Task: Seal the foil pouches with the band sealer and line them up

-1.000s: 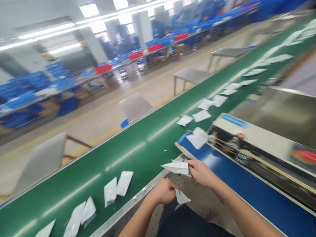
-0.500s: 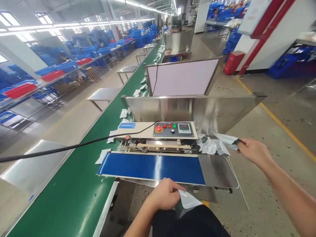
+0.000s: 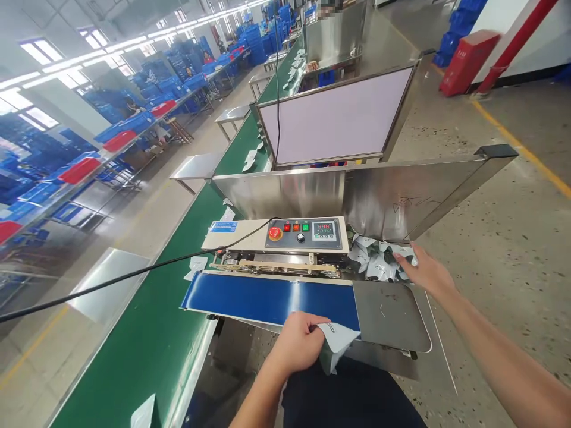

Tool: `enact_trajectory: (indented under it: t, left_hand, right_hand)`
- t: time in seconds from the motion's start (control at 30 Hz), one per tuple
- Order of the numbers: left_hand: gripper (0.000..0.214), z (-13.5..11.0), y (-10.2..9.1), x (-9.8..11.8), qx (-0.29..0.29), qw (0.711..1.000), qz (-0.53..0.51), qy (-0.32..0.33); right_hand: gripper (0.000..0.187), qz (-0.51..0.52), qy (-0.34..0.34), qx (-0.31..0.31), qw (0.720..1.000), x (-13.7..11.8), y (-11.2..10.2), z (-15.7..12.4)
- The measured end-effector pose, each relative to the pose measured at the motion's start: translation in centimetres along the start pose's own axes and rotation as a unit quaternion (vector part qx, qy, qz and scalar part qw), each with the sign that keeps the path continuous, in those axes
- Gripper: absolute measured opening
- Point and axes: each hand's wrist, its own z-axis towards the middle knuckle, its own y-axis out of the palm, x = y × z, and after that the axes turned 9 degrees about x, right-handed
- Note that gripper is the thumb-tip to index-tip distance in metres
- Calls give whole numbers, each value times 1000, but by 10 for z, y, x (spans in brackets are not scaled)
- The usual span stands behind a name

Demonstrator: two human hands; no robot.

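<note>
My left hand (image 3: 300, 345) is closed on a silver-white foil pouch (image 3: 338, 340), pinching its upper left edge; the pouch hangs tilted just in front of the blue belt (image 3: 267, 302). At the right end of the band sealer (image 3: 232, 236), my right hand (image 3: 423, 268) reaches into a heap of foil pouches (image 3: 379, 261). Its thumb and fingers are apart and touch the pouches at the heap's right side. The sealer's panel has a red stop button (image 3: 275, 233), small coloured buttons and a lit display (image 3: 324, 230).
A green conveyor (image 3: 147, 321) with scattered pouches runs along the left. Behind the sealer stand a steel panel (image 3: 285, 193) and a framed pale board (image 3: 339, 119). A black cable (image 3: 134, 274) crosses in front of the sealer's left part. A bare metal plate (image 3: 392, 312) extends the belt rightward.
My right hand has moved left to the heap; the pouch that stuck out from it no longer does. My left hand has raised its pouch slightly. The view has turned and tilted.
</note>
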Motion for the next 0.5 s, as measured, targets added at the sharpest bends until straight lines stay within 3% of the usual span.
enact_trajectory:
  t: [0.03,0.1,0.17,0.23,0.33,0.4,0.5]
  left_hand:
    - [39,4,-1,2,2,1000,1,-5]
    - [39,12,-2,9,7,1000,6,-7]
    - [38,22,-2,15,14,1000,14,11]
    - [36,33,0,17,10,1000,12,26]
    - [38,48,4,9,-10,999,-34,17]
    - [51,54,9,-3,-18,994,-104,26]
    - [61,58,24,-26,-7,977,-190,95]
  right_hand:
    - [78,32,-12,3,999,-4,-5,-22]
    - [65,109,-79,-51,990,-21,-8,-76]
    - [52,200,-210,-134,948,-44,-5,-132]
    - [43,252,-266,-153,918,-66,3,-174]
    - [44,291,-223,-116,923,-87,15,-202]
    - [53,303,-143,-77,939,-90,20,-204]
    - [65,323,-26,-44,945,-83,26,-204]
